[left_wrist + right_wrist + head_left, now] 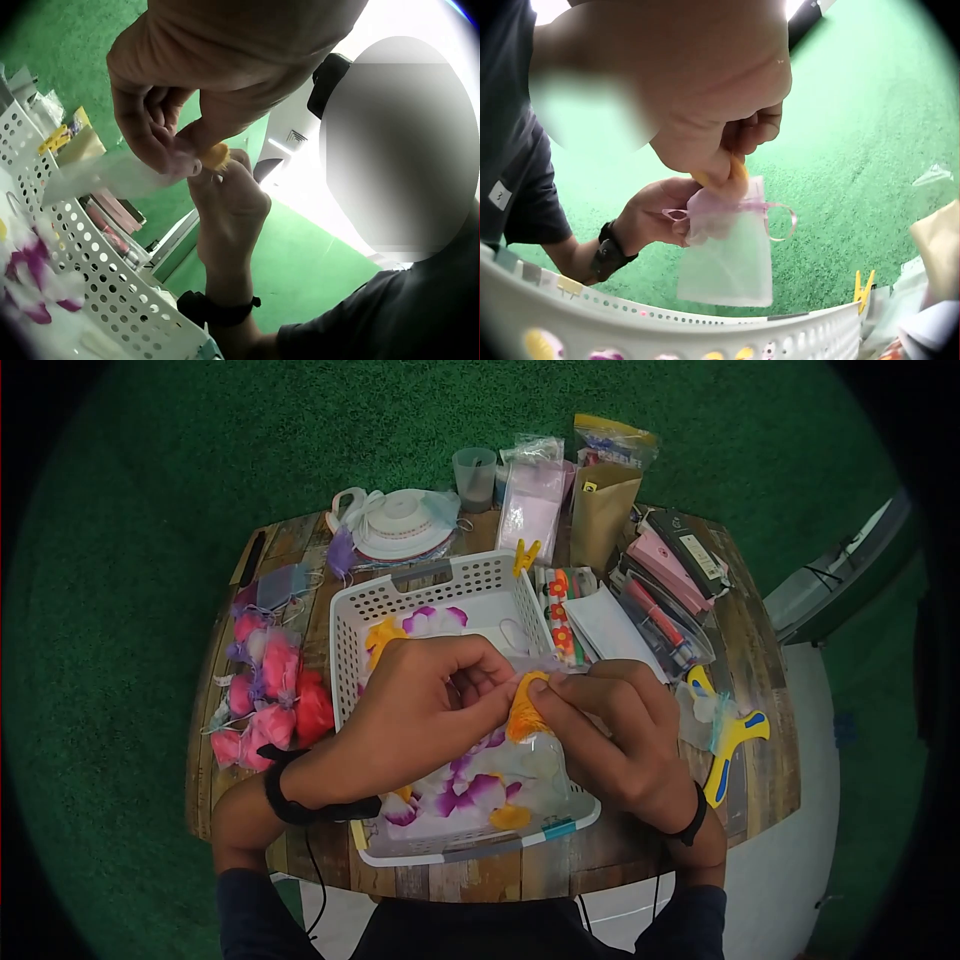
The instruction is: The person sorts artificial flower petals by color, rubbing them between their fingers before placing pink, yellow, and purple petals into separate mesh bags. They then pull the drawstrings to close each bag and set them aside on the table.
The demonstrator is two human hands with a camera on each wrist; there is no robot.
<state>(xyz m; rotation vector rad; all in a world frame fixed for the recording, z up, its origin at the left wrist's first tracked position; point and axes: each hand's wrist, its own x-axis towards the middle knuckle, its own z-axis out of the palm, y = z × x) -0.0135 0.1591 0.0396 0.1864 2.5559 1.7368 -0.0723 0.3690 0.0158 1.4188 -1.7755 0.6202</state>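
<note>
Above the white basket (345,650), the left hand (415,700) pinches the mouth of a sheer pale pouch (727,262) with pink ribbon loops at its sides. The right hand (620,730) pinches an orange petal piece (528,710) at the pouch's mouth, as the right wrist view also shows. The pouch's lower part hangs down and looks flat. In the left wrist view, both hands' fingertips meet around the orange piece (215,157). Purple-and-white petals (485,792) and orange ones lie in the basket.
Filled pink pouches (275,670) lie at the left of the wooden table (490,880). Behind the basket stand a white hat-like item (398,520), a cup (474,480) and a brown paper bag (603,510). At the right are boxes (680,555) and a yellow-blue tool (735,750).
</note>
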